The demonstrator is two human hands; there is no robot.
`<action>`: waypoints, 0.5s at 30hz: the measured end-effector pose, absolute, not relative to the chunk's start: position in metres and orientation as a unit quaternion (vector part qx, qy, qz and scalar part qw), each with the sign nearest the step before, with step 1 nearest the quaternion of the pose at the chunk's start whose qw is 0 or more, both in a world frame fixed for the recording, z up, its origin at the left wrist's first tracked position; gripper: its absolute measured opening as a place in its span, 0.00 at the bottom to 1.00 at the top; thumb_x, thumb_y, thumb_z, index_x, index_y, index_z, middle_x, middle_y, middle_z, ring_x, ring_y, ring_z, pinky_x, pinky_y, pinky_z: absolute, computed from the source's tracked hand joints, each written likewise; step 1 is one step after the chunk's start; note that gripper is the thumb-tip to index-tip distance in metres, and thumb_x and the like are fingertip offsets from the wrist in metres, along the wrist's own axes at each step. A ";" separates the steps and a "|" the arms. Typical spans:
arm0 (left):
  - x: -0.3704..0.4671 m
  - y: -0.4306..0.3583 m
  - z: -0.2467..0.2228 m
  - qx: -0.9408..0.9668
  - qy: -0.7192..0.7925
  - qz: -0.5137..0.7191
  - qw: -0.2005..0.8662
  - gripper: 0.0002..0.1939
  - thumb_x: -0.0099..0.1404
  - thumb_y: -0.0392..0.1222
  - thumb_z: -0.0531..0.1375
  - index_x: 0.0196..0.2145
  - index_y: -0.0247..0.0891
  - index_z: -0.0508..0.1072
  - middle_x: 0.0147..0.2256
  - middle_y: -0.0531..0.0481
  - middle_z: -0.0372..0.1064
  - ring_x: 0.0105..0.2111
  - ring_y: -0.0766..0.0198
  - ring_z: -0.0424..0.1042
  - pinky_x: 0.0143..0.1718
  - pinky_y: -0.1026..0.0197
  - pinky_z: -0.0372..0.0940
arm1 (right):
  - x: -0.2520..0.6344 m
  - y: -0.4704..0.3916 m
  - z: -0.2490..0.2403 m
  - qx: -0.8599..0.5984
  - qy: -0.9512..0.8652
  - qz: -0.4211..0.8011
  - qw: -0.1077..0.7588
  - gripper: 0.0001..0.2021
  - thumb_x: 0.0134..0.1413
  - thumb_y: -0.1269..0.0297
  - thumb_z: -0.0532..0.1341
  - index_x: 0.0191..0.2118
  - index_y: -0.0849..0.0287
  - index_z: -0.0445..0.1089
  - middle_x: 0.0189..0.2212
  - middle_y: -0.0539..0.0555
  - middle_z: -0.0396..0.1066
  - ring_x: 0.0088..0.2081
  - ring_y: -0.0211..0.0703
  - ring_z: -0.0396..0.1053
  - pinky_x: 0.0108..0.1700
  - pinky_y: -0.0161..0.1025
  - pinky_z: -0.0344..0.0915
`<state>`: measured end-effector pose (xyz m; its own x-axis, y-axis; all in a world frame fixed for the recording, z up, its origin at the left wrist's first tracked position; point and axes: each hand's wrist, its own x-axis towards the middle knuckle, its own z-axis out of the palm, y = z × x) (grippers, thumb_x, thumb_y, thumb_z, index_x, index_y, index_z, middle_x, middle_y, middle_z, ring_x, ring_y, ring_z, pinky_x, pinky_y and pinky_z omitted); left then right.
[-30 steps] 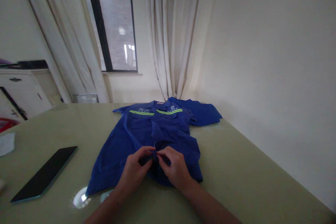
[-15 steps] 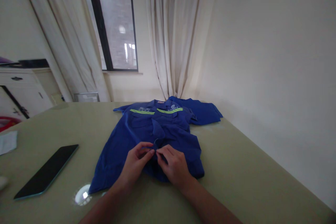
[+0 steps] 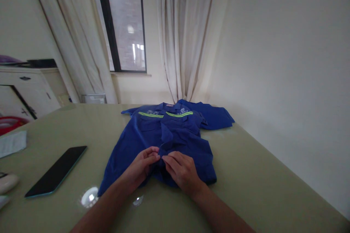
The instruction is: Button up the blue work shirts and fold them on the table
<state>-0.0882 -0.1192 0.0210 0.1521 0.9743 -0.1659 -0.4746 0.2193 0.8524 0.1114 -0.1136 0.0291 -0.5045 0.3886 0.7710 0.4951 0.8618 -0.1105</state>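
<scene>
With fingertips closed, my left hand [image 3: 141,165] and right hand [image 3: 182,171] pinch the front edge of the blue shirt [image 3: 123,156] spread on the table [image 3: 262,174], likely light, soft and limp cloth, best gripped at that edge.

Beneath the fingers [image 3: 152,149] the shirt [image 3: 182,136] is deep blue, crossed beyond them by bright yellow-green stripes [image 3: 179,115] and pale print [image 3: 182,110], the table [image 3: 259,182] around them olive-green, the flat slab [image 3: 57,171] to their left black with teal edging
</scene>
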 end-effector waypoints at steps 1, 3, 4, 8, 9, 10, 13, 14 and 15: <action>-0.089 -0.120 0.022 0.342 0.374 0.521 0.687 0.21 0.50 0.39 0.77 0.41 0.38 0.77 0.32 0.53 0.76 0.32 0.68 0.74 0.35 0.68 0.67 | 0.112 -0.114 0.030 -0.248 -0.866 -0.063 0.429 0.08 0.68 0.72 0.57 0.47 0.58 0.72 0.35 0.54 0.75 0.36 0.41 0.74 0.41 0.36 0.69; -0.088 -0.121 0.026 0.366 0.368 0.501 0.693 0.20 0.53 0.41 0.76 0.42 0.37 0.77 0.35 0.50 0.77 0.34 0.66 0.75 0.37 0.66 0.67 | 0.112 -0.115 0.031 -0.238 -0.869 -0.060 0.430 0.07 0.68 0.72 0.57 0.46 0.59 0.72 0.35 0.53 0.75 0.35 0.41 0.74 0.40 0.36 0.69; -0.087 -0.122 0.027 0.373 0.368 0.494 0.694 0.19 0.54 0.43 0.75 0.42 0.37 0.77 0.35 0.49 0.77 0.35 0.65 0.76 0.38 0.66 0.68 | 0.112 -0.115 0.032 -0.237 -0.870 -0.059 0.429 0.07 0.68 0.72 0.57 0.46 0.59 0.72 0.34 0.53 0.75 0.35 0.41 0.73 0.40 0.36 0.68; -0.083 -0.124 0.028 0.375 0.394 0.519 0.660 0.19 0.50 0.44 0.77 0.36 0.38 0.76 0.30 0.53 0.77 0.30 0.67 0.74 0.35 0.66 0.65 | 0.108 -0.118 0.030 -0.269 -0.859 -0.064 0.430 0.05 0.66 0.72 0.58 0.41 0.58 0.71 0.33 0.53 0.74 0.35 0.42 0.71 0.39 0.38 0.68; -0.082 -0.124 0.027 0.377 0.400 0.528 0.647 0.19 0.49 0.44 0.78 0.35 0.38 0.76 0.29 0.54 0.76 0.29 0.67 0.73 0.34 0.67 0.65 | 0.106 -0.119 0.029 -0.278 -0.856 -0.070 0.429 0.05 0.66 0.71 0.59 0.39 0.58 0.71 0.33 0.54 0.73 0.35 0.43 0.71 0.39 0.39 0.67; -0.082 -0.123 0.026 0.380 0.404 0.534 0.638 0.20 0.48 0.44 0.78 0.35 0.38 0.77 0.28 0.54 0.75 0.29 0.68 0.73 0.33 0.67 0.64 | 0.105 -0.120 0.029 -0.284 -0.855 -0.078 0.426 0.05 0.66 0.71 0.59 0.39 0.58 0.71 0.32 0.54 0.73 0.35 0.43 0.70 0.38 0.39 0.67; -0.081 -0.122 0.024 0.380 0.408 0.537 0.633 0.20 0.48 0.45 0.78 0.35 0.38 0.77 0.27 0.55 0.75 0.28 0.68 0.73 0.33 0.67 0.64 | 0.106 -0.119 0.030 -0.263 -0.867 -0.120 0.406 0.05 0.67 0.72 0.58 0.40 0.58 0.72 0.30 0.52 0.72 0.32 0.42 0.69 0.36 0.39 0.65; -0.080 -0.122 0.024 0.376 0.416 0.537 0.631 0.20 0.47 0.45 0.78 0.35 0.38 0.77 0.28 0.55 0.75 0.28 0.67 0.73 0.33 0.66 0.64 | 0.107 -0.118 0.031 -0.245 -0.874 -0.137 0.397 0.05 0.67 0.72 0.58 0.41 0.59 0.72 0.29 0.52 0.72 0.31 0.42 0.69 0.35 0.39 0.65; -0.080 -0.122 0.024 0.370 0.428 0.537 0.626 0.21 0.47 0.46 0.78 0.36 0.38 0.77 0.28 0.54 0.75 0.29 0.67 0.73 0.33 0.66 0.65 | 0.109 -0.117 0.033 -0.223 -0.881 -0.152 0.388 0.06 0.68 0.72 0.58 0.43 0.59 0.72 0.29 0.52 0.72 0.31 0.41 0.69 0.34 0.39 0.64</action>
